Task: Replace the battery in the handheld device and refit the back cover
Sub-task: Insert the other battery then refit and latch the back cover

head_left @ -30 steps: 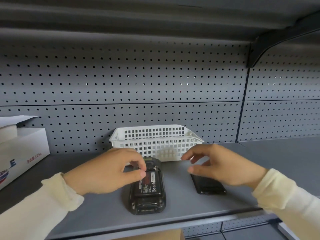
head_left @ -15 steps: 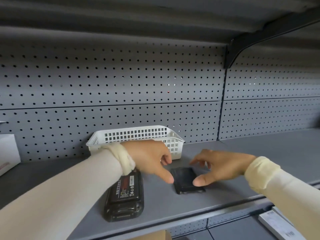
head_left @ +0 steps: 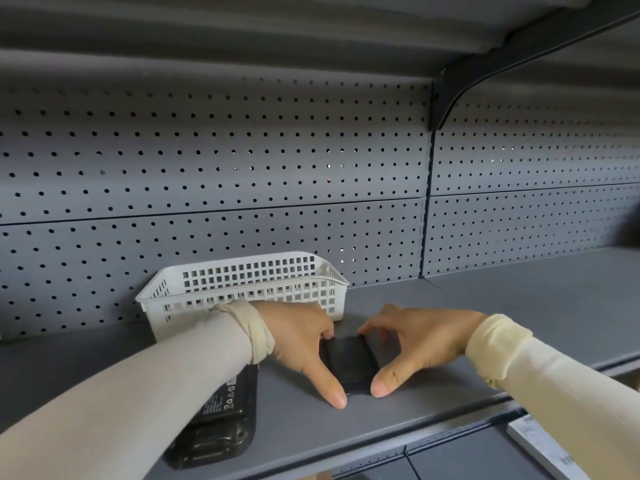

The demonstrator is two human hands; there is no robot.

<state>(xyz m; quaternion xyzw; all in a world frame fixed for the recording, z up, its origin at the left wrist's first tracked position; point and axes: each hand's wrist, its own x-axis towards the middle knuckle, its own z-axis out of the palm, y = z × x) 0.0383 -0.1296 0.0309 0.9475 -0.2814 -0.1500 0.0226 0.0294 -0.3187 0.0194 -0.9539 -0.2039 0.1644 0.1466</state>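
Note:
A flat black back cover (head_left: 349,362) lies on the grey shelf (head_left: 433,386). My left hand (head_left: 298,344) touches its left edge, thumb stretched toward the near corner. My right hand (head_left: 415,344) touches its right edge, thumb at the near right corner. Both hands frame the cover, which still rests on the shelf. The black handheld device (head_left: 221,420) lies face down to the left, its labelled battery showing in the open back; my left forearm crosses over it and hides part of it.
A white perforated plastic basket (head_left: 242,282) stands just behind my hands against the pegboard back wall (head_left: 242,168). The shelf's front edge runs close below the device. A white booklet (head_left: 547,448) lies on the lower level at the bottom right.
My left hand left the device and crossed right to the back cover. My right hand closed in on the cover's other side. The view shifted right.

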